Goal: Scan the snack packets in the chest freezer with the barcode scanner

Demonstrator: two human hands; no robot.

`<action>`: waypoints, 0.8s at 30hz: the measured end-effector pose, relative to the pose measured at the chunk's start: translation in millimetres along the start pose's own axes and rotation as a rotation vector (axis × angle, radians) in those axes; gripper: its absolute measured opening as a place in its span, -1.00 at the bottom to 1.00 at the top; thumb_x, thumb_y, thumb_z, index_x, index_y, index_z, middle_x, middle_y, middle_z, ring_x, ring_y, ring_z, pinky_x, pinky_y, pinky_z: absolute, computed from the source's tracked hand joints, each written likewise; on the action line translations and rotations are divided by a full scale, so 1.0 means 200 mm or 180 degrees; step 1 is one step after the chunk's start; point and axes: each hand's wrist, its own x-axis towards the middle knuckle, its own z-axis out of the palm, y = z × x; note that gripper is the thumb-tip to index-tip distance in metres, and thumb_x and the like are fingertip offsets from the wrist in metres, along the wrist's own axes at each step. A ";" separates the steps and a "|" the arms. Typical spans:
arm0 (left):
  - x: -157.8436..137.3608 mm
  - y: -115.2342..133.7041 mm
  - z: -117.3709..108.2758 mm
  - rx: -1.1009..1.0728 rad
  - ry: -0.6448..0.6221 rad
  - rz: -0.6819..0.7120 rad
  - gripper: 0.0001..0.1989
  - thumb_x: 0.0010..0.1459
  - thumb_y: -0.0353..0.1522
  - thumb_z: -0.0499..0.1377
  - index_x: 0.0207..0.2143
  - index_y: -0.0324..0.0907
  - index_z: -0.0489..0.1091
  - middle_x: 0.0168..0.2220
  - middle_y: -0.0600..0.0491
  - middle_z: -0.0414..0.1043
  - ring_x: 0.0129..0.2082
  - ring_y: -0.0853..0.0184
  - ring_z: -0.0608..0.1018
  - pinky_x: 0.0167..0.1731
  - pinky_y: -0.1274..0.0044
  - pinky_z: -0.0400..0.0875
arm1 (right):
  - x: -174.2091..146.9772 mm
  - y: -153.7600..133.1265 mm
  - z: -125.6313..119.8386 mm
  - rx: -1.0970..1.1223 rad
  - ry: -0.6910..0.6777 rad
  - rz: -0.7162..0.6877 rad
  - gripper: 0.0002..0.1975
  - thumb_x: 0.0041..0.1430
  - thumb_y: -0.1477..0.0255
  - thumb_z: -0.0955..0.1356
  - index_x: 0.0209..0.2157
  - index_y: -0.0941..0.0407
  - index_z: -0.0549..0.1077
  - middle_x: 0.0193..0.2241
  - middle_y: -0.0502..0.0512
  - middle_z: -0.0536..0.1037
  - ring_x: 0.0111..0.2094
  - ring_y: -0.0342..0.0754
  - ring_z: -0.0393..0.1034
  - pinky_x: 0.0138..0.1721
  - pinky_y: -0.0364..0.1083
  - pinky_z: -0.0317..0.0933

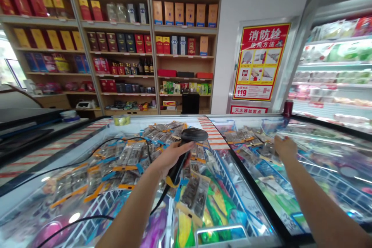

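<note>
Shop shelves [122, 53] of boxed goods are lining the back wall, a red poster [261, 62] hanging to their right. Black handheld scanner [194, 135] is sitting mid-view in the left hand [177, 159], head up, over a chest freezer [255, 192]. Left fingers are clamping round its handle, thumb lying just below the head. Brown snack packets [132, 153], blue- and orange-edged, are spreading around it; green-and-yellow bags [217, 201] are lying in front. Black cable [76, 222] is trailing off leftward. Right hand [286, 147] is sitting beyond the black divider, by more packets; fingers are curling, can't tell if they're pinching one.

Risks, my guess: the cable could be snagging packets or the forearm if the scanner gets pulled right; loosely piled packets could be sliding if bumped.

Pose: both forearms are stretching forward from the lower corners, angling inward, hands well apart, right arm looking straighter.
</note>
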 end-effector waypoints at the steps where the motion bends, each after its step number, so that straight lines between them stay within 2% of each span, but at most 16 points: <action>1: -0.02 0.01 -0.02 0.0044 -0.0023 -0.0006 -0.61 -0.18 -0.08 0.16 -0.57 -0.26 0.25 -0.67 0.12 0.26 -0.71 0.50 0.30 -0.67 0.63 0.14 | -0.02 -0.02 0.01 -0.0109 0.0108 0.0069 -0.49 0.02 0.40 0.15 -0.02 0.44 0.18 -0.03 0.70 0.17 0.05 0.45 0.00 -0.12 0.30 -0.07; 2: -0.04 0.01 -0.04 0.0101 -0.0047 0.0001 -0.61 -0.17 -0.08 0.16 -0.58 -0.26 0.26 -0.68 0.11 0.26 -0.71 0.50 0.30 -0.67 0.63 0.14 | -0.05 -0.05 0.02 -0.0137 0.0134 0.0099 -0.45 0.01 0.39 0.17 0.01 0.44 0.14 0.02 0.70 0.10 0.08 0.46 -0.07 -0.09 0.31 -0.11; 3: -0.06 0.02 -0.06 0.0162 -0.0062 0.0011 -0.62 -0.16 -0.09 0.16 -0.59 -0.27 0.26 -0.68 0.11 0.26 -0.70 0.50 0.30 -0.67 0.63 0.14 | -0.09 -0.10 0.04 -0.0120 0.0013 0.0014 -0.44 -0.02 0.38 0.21 0.02 0.40 0.16 0.04 0.64 0.10 0.08 0.43 -0.06 -0.08 0.29 -0.09; 5: -0.08 0.03 -0.10 0.0211 -0.0032 0.0026 -0.62 -0.15 -0.10 0.15 -0.58 -0.27 0.27 -0.67 0.09 0.27 -0.69 0.49 0.31 -0.67 0.64 0.14 | -0.22 -0.23 0.08 0.0039 -0.0697 -0.0370 -0.58 -0.08 0.37 0.28 -0.16 0.30 0.38 -0.15 0.46 0.39 -0.08 0.28 0.23 -0.13 0.15 0.10; 7: -0.09 0.02 -0.14 0.0115 0.0090 0.0029 -0.63 -0.14 -0.10 0.15 -0.53 -0.27 0.28 -0.63 0.08 0.30 -0.67 0.49 0.32 -0.65 0.64 0.16 | -0.40 -0.38 0.11 0.0279 -0.1491 -0.0832 -0.72 -0.17 0.35 0.36 -0.34 0.13 0.50 -0.33 0.16 0.52 -0.27 0.07 0.39 -0.22 -0.03 0.22; 8: -0.10 0.02 -0.16 0.0039 0.0182 0.0041 -0.64 -0.13 -0.11 0.15 -0.50 -0.27 0.28 -0.62 0.09 0.31 -0.67 0.49 0.32 -0.64 0.64 0.17 | -0.49 -0.45 0.12 0.0445 -0.1959 -0.1171 -0.76 -0.21 0.34 0.39 -0.39 0.06 0.51 -0.36 0.05 0.54 -0.31 0.00 0.40 -0.24 -0.08 0.23; 9: -0.10 0.02 -0.17 -0.0028 0.0263 0.0051 -0.64 -0.13 -0.11 0.15 -0.49 -0.26 0.28 -0.61 0.09 0.31 -0.66 0.50 0.32 -0.64 0.64 0.18 | -0.59 -0.52 0.12 0.0704 -0.2747 -0.1833 -0.74 -0.20 0.34 0.39 -0.36 0.05 0.51 -0.31 0.03 0.53 -0.28 -0.01 0.40 -0.22 -0.08 0.22; 10: -0.11 0.01 -0.18 -0.0077 0.0321 0.0058 -0.65 -0.12 -0.11 0.15 -0.49 -0.26 0.28 -0.60 0.10 0.31 -0.67 0.50 0.32 -0.64 0.65 0.18 | -0.68 -0.58 0.11 0.0851 -0.3432 -0.2400 -0.69 -0.16 0.31 0.38 -0.28 0.04 0.49 -0.24 0.03 0.51 -0.22 -0.01 0.37 -0.16 -0.08 0.18; 11: -0.11 0.01 -0.20 -0.0104 0.0355 0.0056 -0.65 -0.12 -0.11 0.15 -0.50 -0.26 0.28 -0.60 0.10 0.31 -0.67 0.51 0.32 -0.64 0.65 0.17 | -0.75 -0.62 0.11 0.0865 -0.3885 -0.2772 -0.62 -0.16 0.27 0.37 -0.21 0.04 0.46 -0.20 0.05 0.49 -0.18 0.01 0.35 -0.13 -0.07 0.16; 12: -0.12 0.01 -0.20 -0.0106 0.0368 0.0048 -0.64 -0.12 -0.11 0.14 -0.51 -0.26 0.28 -0.61 0.10 0.30 -0.67 0.51 0.32 -0.64 0.65 0.17 | -0.82 -0.65 0.11 0.0781 -0.3997 -0.2976 -0.53 -0.19 0.23 0.39 -0.15 0.05 0.43 -0.16 0.09 0.47 -0.16 0.04 0.32 -0.11 -0.05 0.14; 14: -0.12 0.01 -0.21 -0.0060 0.0348 0.0043 -0.63 -0.11 -0.10 0.13 -0.56 -0.27 0.28 -0.63 0.10 0.29 -0.68 0.51 0.31 -0.65 0.65 0.16 | -0.90 -0.68 0.13 0.0548 -0.3761 -0.3231 -0.39 -0.24 0.19 0.40 -0.07 0.08 0.37 -0.10 0.16 0.40 -0.10 0.08 0.25 -0.07 -0.01 0.07; 16: -0.13 0.01 -0.20 -0.0005 0.0279 0.0054 -0.62 -0.09 -0.10 0.12 -0.57 -0.28 0.29 -0.65 0.09 0.28 -0.68 0.50 0.30 -0.65 0.65 0.16 | -0.92 -0.67 0.16 0.0259 -0.3613 -0.3307 -0.34 -0.32 0.16 0.42 -0.09 0.09 0.38 -0.12 0.20 0.38 -0.12 0.10 0.22 -0.11 0.00 0.09; 17: -0.13 0.00 -0.20 0.0014 0.0235 0.0070 -0.62 -0.08 -0.10 0.11 -0.58 -0.29 0.30 -0.65 0.08 0.28 -0.68 0.50 0.30 -0.64 0.65 0.16 | -0.91 -0.65 0.18 0.0129 -0.3596 -0.3275 -0.38 -0.34 0.16 0.43 -0.15 0.09 0.42 -0.18 0.18 0.39 -0.16 0.09 0.23 -0.16 -0.02 0.11; 19: -0.13 0.00 -0.19 0.0021 0.0131 0.0105 -0.62 -0.05 -0.11 0.09 -0.56 -0.29 0.32 -0.63 0.07 0.29 -0.67 0.50 0.31 -0.63 0.65 0.16 | -0.88 -0.62 0.20 -0.0009 -0.3589 -0.3093 -0.55 -0.37 0.19 0.45 -0.35 0.11 0.48 -0.33 0.12 0.42 -0.26 0.04 0.26 -0.26 -0.07 0.13; 21: -0.13 -0.01 -0.19 -0.0008 0.0039 0.0139 -0.63 -0.04 -0.11 0.08 -0.54 -0.28 0.33 -0.62 0.07 0.30 -0.66 0.50 0.31 -0.62 0.65 0.16 | -0.81 -0.59 0.20 0.0046 -0.3588 -0.2748 -0.72 -0.31 0.26 0.44 -0.52 0.14 0.44 -0.47 0.04 0.41 -0.37 -0.03 0.26 -0.36 -0.12 0.11; 24: -0.13 -0.02 -0.18 -0.0040 -0.0074 0.0169 -0.64 -0.03 -0.12 0.08 -0.53 -0.28 0.33 -0.62 0.07 0.30 -0.66 0.50 0.32 -0.61 0.65 0.17 | -0.69 -0.53 0.17 0.0230 -0.3452 -0.1964 -0.83 -0.18 0.35 0.38 -0.58 0.15 0.36 -0.61 -0.04 0.34 -0.52 -0.13 0.21 -0.52 -0.18 0.03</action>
